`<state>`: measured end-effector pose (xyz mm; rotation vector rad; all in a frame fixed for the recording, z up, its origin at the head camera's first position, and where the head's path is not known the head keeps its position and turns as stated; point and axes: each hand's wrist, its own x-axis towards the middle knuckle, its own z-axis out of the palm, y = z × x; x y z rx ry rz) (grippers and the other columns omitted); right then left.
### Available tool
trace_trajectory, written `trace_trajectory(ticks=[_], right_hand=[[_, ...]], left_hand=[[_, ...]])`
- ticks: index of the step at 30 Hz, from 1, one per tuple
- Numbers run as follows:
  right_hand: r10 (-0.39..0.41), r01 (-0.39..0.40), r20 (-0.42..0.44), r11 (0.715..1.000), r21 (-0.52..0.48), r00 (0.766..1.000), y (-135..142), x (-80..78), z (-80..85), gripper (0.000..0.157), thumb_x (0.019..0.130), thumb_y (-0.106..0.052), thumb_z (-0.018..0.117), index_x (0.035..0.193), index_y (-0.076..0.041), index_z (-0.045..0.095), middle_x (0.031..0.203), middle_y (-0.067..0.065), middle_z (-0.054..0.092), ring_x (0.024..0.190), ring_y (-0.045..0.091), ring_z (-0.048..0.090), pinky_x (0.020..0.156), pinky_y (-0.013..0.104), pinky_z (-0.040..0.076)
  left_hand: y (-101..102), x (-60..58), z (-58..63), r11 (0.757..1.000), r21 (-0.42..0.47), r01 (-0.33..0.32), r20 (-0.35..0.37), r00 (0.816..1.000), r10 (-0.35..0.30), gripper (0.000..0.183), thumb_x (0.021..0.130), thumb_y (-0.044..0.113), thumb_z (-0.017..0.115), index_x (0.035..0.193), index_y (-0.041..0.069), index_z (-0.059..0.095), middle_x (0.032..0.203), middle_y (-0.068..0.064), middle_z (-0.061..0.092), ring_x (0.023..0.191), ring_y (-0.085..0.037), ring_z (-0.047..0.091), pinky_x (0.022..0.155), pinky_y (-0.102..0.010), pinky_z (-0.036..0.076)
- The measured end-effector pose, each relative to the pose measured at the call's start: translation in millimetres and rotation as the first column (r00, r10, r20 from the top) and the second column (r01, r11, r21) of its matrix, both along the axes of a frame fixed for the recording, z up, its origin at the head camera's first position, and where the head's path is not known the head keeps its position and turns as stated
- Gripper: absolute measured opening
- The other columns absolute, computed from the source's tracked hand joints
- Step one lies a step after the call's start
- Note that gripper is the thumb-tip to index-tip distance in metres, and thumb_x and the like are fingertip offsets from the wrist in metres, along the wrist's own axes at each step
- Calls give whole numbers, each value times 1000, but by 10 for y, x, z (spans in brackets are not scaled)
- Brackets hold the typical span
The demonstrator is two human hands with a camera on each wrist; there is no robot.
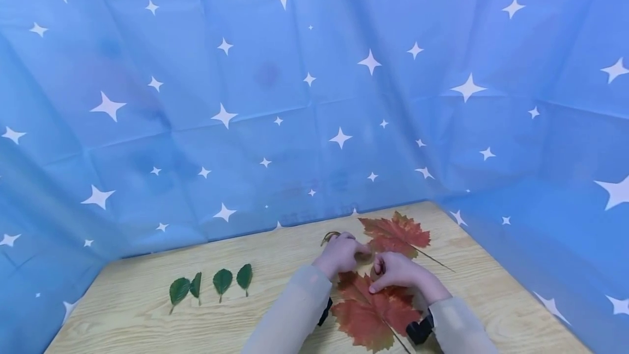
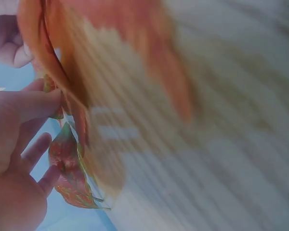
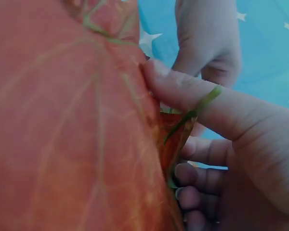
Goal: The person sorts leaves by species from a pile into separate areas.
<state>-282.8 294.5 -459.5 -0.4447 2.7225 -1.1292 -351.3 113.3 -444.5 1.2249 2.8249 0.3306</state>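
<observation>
My left hand (image 1: pixel 341 253) is over the table between two large red maple leaves, the near one (image 1: pixel 358 316) and the far one (image 1: pixel 393 231). In the left wrist view its thumb meets a small red-and-green leaf (image 2: pixel 58 114), partly hidden. Its lower fingers touch another such leaf (image 2: pixel 72 168), whose stems hang free. My right hand (image 1: pixel 403 273) is above the near maple leaf, thumb tip against its surface. Between that thumb and curled fingers, the right wrist view shows a small reddish leaf (image 3: pixel 178 139) with a green stem crossing the thumb.
Several green leaves (image 1: pixel 222 281) lie in a row on the left part of the wooden table (image 1: pixel 132 310). A blue cloth (image 1: pixel 275 97) with white stars hangs behind the table and along its right side. The far maple leaf's stem (image 1: pixel 434 260) points towards the right edge.
</observation>
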Motion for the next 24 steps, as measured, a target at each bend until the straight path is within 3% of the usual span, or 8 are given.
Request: trace_trajectory(ticks=[4,9,15,18,20,22,24], right_hand=[[39,-39,20,999,-7,999,-3,3,58,39,71,-17,86,83,0,53,74,2,49,62,15,42,55,28,37],[41,-39,58,998,-42,997,-16,14,96,34,70,-5,81,85,3,51,72,3,48,59,16,41,53,29,37],[-21,22,-14,1000,3,1000,-17,11,93,21,73,-3,72,83,-3,53,67,0,49,53,13,40,49,27,35],[-31,30,-37,1000,-4,999,1,0,92,18,75,-3,69,84,-3,54,68,0,51,53,13,40,49,27,35],[-32,31,-38,999,-28,999,20,-7,88,17,77,-1,68,87,-3,54,69,1,51,53,13,40,49,28,36],[-38,36,-31,997,-61,999,42,-14,82,17,79,0,66,92,-1,55,66,1,49,52,13,39,48,28,36],[-45,41,-35,994,-100,998,65,-13,78,20,82,1,65,101,1,57,66,1,48,52,13,39,48,28,38]], left_hand=[[-25,-3,2,1000,22,-2,-4,1000,2,46,83,0,69,114,35,73,106,22,65,115,-10,47,98,-35,35],[-53,-31,-14,999,48,9,-47,999,-7,23,90,18,69,104,34,77,97,22,66,110,-9,50,97,-37,36],[-82,-79,4,992,129,-4,-33,999,8,14,89,17,70,86,28,78,76,20,64,90,-8,56,98,-40,36],[-112,-96,20,972,234,-37,56,998,25,9,88,16,71,87,22,76,72,17,62,72,-6,55,82,-30,45],[-146,-91,35,942,327,-71,144,989,24,6,88,14,71,87,18,74,72,12,62,61,-7,51,67,-26,46],[-186,-88,53,906,408,-108,244,970,6,6,88,11,70,88,16,73,74,9,63,56,-9,48,55,-24,43],[-227,-84,67,869,470,-153,330,944,-12,6,87,9,69,87,14,71,74,7,63,55,-11,45,53,-25,40]])
